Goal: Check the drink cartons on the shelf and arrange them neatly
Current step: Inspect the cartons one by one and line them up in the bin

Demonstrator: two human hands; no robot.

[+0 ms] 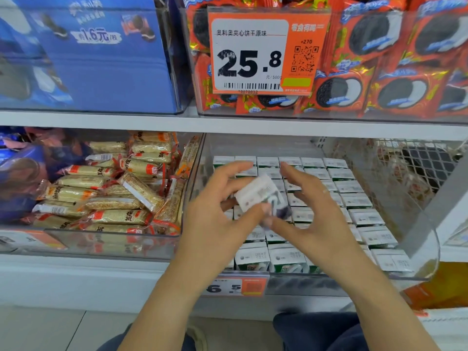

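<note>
Light: bright, even, overhead | Shadows: faint, soft | Glare: reflections seen on clear bin fronts (329, 115) | Blur: motion smear on held carton (258, 196) | Edges: wide-angle bending, corners softened | Focus: price tag (263, 50) rendered sharp

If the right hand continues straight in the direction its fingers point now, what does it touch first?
Probably the lifted carton. The right hand points up and left, and that blurred carton, pinched by the left hand, lies just beside its fingers. Depth is unclear; the rows of cartons lie beneath.
</note>
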